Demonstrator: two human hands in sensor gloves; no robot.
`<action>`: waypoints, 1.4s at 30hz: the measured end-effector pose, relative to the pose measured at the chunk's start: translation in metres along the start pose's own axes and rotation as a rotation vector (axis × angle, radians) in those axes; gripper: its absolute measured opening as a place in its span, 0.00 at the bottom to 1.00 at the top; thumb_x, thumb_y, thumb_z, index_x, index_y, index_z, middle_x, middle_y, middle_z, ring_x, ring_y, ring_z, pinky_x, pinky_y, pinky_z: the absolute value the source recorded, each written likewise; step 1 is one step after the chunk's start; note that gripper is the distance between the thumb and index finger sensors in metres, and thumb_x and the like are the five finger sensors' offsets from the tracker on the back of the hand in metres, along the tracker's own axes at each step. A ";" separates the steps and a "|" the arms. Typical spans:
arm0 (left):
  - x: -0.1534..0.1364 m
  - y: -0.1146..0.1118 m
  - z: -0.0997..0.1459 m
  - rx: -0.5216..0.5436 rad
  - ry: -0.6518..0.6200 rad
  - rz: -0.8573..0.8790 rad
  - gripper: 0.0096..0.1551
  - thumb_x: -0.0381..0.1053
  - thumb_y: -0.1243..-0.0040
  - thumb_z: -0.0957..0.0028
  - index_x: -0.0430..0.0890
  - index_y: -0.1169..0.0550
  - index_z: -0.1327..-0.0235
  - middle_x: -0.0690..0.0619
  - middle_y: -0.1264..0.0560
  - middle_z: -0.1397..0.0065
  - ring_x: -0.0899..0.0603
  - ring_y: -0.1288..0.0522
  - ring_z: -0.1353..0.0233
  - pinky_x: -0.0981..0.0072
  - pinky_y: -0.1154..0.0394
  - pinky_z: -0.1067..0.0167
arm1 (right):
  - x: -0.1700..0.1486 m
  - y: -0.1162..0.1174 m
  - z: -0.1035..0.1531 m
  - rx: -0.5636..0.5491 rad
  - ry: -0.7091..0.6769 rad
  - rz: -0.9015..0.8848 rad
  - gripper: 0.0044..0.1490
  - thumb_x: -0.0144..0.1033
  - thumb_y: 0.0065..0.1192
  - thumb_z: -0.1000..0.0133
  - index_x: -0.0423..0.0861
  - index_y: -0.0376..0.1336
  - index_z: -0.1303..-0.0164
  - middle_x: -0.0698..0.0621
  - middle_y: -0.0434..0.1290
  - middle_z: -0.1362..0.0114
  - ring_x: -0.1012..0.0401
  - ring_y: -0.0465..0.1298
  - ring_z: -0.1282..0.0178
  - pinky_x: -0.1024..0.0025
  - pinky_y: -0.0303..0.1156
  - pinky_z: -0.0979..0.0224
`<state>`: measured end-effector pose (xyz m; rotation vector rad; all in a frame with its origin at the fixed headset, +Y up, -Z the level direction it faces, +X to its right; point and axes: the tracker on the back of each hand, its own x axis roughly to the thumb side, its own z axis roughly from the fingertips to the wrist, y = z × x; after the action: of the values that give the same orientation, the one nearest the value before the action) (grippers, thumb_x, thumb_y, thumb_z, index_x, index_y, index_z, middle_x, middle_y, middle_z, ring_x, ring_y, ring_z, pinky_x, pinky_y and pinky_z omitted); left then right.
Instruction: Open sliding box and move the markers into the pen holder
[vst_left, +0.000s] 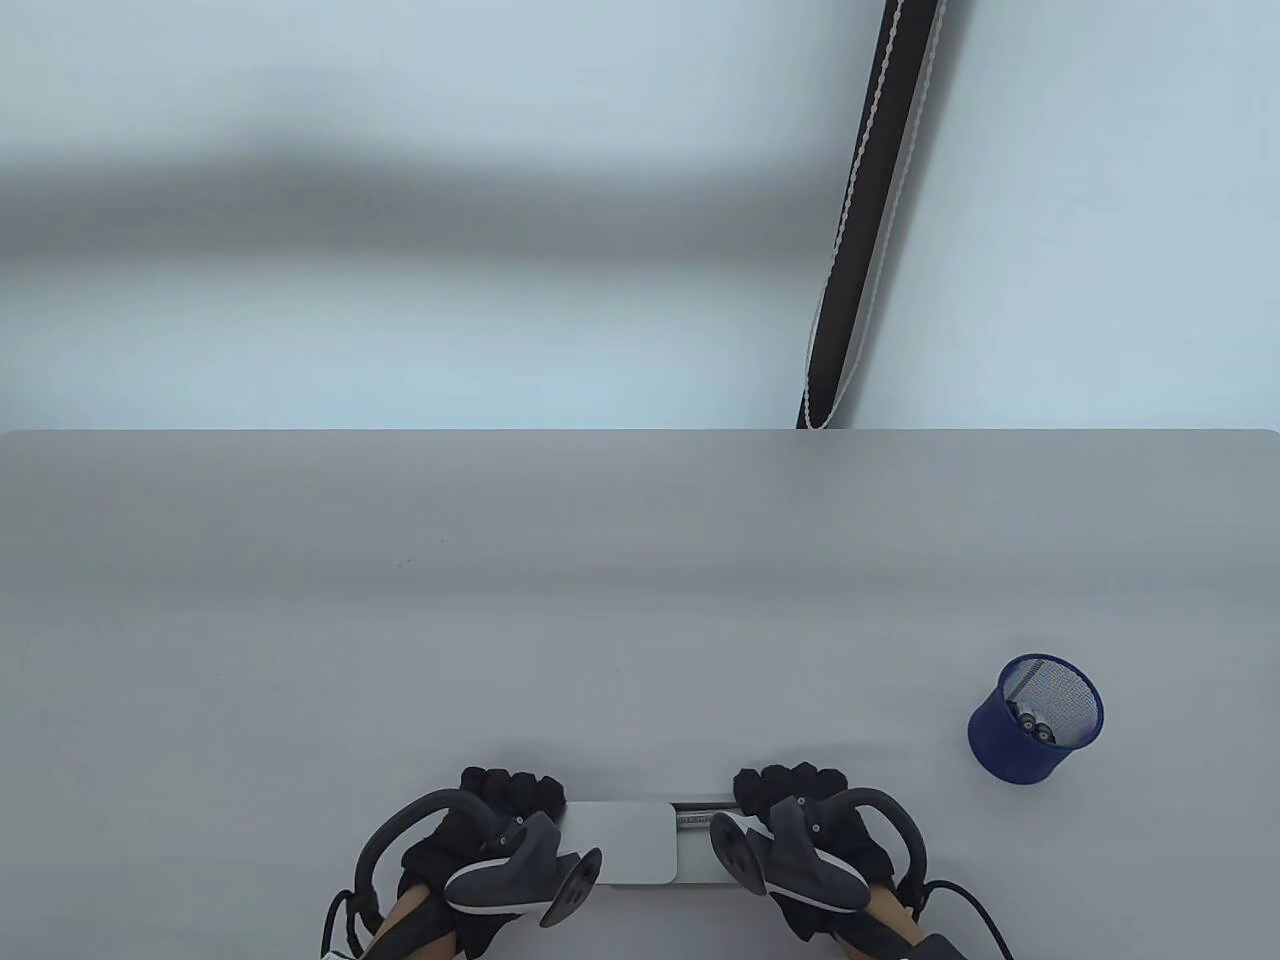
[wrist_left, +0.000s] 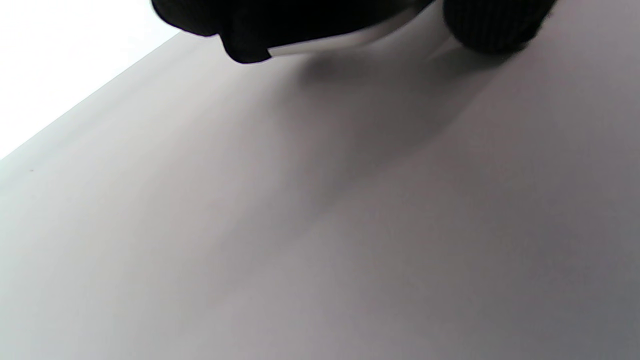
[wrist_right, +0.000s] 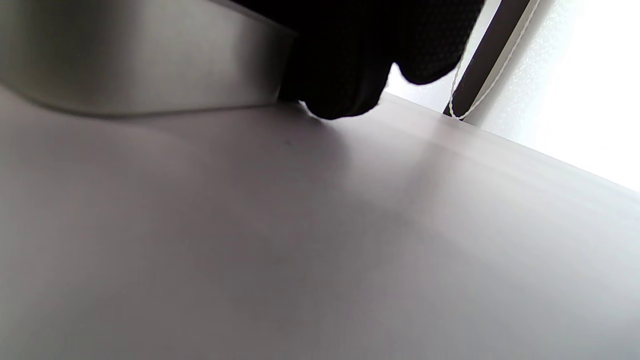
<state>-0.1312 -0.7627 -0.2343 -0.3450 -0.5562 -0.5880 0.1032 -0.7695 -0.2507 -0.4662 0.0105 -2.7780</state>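
Near edge of the table (vst_left: 640, 600) — I have both hands on the sliding box (vst_left: 625, 835), which lies flat between them, just inside the front edge. My left hand (vst_left: 495, 835) has its fingers curled round the left end, over the pale lid; the left wrist view shows dark glove wrapped over a white edge. My right hand (vst_left: 800, 835) has its fingers curled on the right end, where a narrow strip of the inner tray shows past the lid. One hand per end looks like the hold for pulling sleeve and tray apart; I judge the box only just started open. Contents not readable from here. The pen holder (vst_left: 1037, 718), a blue mesh cup, stands well apart to the right, tilted as this camera sees it, with what look like two markers (vst_left: 1035, 724) already inside. Table is plain matte grey, bare around the work. Behind it — a pale wall and a dark vertical strip with a looped bead cord (vst_left: 865, 210).
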 end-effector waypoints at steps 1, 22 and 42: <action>0.000 0.000 0.000 0.001 0.000 0.000 0.51 0.73 0.53 0.51 0.48 0.49 0.22 0.48 0.40 0.17 0.43 0.34 0.19 0.52 0.33 0.21 | 0.000 0.000 0.000 0.002 0.001 0.001 0.54 0.24 0.85 0.78 0.60 0.63 0.40 0.56 0.74 0.37 0.63 0.79 0.43 0.60 0.74 0.33; -0.001 0.001 0.000 0.000 0.000 -0.003 0.51 0.73 0.53 0.51 0.48 0.49 0.22 0.48 0.39 0.17 0.43 0.34 0.20 0.53 0.33 0.21 | 0.006 0.000 0.000 -0.044 -0.074 0.105 0.55 0.32 0.82 0.83 0.57 0.63 0.41 0.54 0.76 0.41 0.65 0.82 0.48 0.63 0.77 0.37; -0.001 0.001 0.000 -0.002 0.003 -0.001 0.51 0.74 0.53 0.52 0.48 0.49 0.22 0.48 0.39 0.17 0.43 0.34 0.20 0.52 0.33 0.21 | -0.003 0.003 0.001 -0.076 -0.107 0.008 0.41 0.38 0.75 0.69 0.57 0.64 0.42 0.55 0.78 0.42 0.64 0.83 0.49 0.63 0.79 0.38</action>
<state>-0.1309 -0.7616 -0.2348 -0.3460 -0.5528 -0.5900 0.1069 -0.7719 -0.2507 -0.6319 0.0933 -2.7484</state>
